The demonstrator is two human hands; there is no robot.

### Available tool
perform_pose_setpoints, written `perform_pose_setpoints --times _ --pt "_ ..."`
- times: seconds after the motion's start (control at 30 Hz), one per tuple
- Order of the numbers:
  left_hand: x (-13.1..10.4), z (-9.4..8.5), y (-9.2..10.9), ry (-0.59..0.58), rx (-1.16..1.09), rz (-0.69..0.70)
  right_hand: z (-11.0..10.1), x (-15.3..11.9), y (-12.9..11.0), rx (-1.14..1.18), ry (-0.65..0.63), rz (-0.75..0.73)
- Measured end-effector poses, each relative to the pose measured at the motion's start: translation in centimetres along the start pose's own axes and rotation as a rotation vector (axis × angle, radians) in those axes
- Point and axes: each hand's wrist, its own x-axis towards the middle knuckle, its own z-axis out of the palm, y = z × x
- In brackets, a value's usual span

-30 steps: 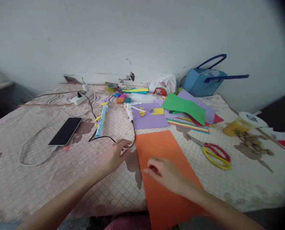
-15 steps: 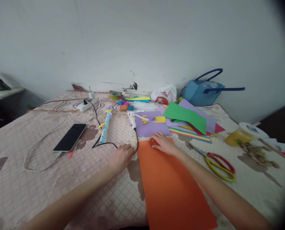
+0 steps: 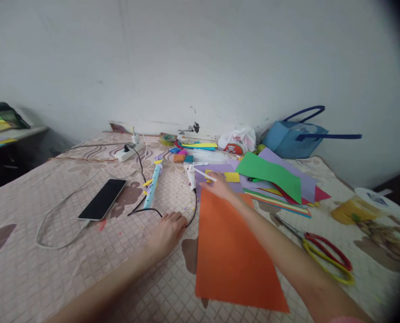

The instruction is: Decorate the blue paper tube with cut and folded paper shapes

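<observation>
An orange sheet (image 3: 236, 255) lies on the patterned cloth in front of me. My right hand (image 3: 216, 185) is over its far edge, fingers apart, beside the white glue gun's stick and the purple sheet (image 3: 202, 172); nothing shows in its grasp. My left hand (image 3: 171, 226) rests on the cloth left of the orange sheet, fingers curled together over the black cord; whether it grips the cord cannot be seen. The glue gun (image 3: 190, 177) lies between a light blue paper strip (image 3: 152, 190) and the purple sheet. Small yellow pieces (image 3: 232, 177) are on the purple sheet.
A phone (image 3: 102, 199) with a white cable lies left, near a power strip (image 3: 129, 152). Scissors (image 3: 321, 251) and a yellow-filled cup (image 3: 353, 208) are at right. Green paper (image 3: 270, 175) tops a coloured stack; a blue bag (image 3: 290, 139) stands behind.
My right hand has moved forward to the purple sheet's edge. The orange sheet's near edge now shows fully on the cloth. The view has shifted slightly.
</observation>
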Motion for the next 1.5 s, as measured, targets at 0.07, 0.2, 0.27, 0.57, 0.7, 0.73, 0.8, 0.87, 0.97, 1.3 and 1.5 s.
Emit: perform_pose_setpoints --times 0.07,0.2,0.27,0.57,0.7,0.73,0.8,0.87,0.97,1.3,1.5 --pt "0.0 0.1 -0.2 0.010 -0.011 0.001 2.4 1.6 -1.9 0.038 -0.005 0.042" --pt "-0.1 0.0 -1.3 0.019 -0.029 -0.003 5.5 3.6 -4.3 0.088 -0.013 0.098" --pt "-0.2 -0.1 -2.2 0.026 -0.024 -0.007 6.1 4.2 -4.9 0.103 -0.011 0.106" --pt "0.1 -2.1 -5.2 0.167 -0.077 -0.094 7.5 7.1 -5.7 0.108 -0.073 0.067" --pt "1.0 -4.7 -6.4 0.343 0.114 -0.290 7.6 6.9 -5.2 0.119 -0.099 0.053" --pt "1.3 -5.1 -6.7 0.345 0.176 -0.366 7.5 6.8 -5.1 0.126 -0.101 0.049" --pt "2.0 -5.8 -7.0 0.278 0.227 -0.508 7.2 6.5 -5.0 0.144 -0.100 0.043" --pt "2.7 -5.9 -7.1 0.196 0.219 -0.604 6.5 5.9 -4.9 0.164 -0.092 0.041" --pt "3.4 -5.4 -7.3 0.136 0.201 -0.642 5.1 4.1 -4.5 0.197 -0.064 0.041" --pt "2.7 -6.7 -8.0 0.237 0.311 -0.562 -4.1 -6.6 2.6 0.235 0.077 0.137" --pt "2.1 -4.2 -2.4 0.344 0.203 -0.206 -7.6 -12.6 5.9 0.184 0.083 0.215"
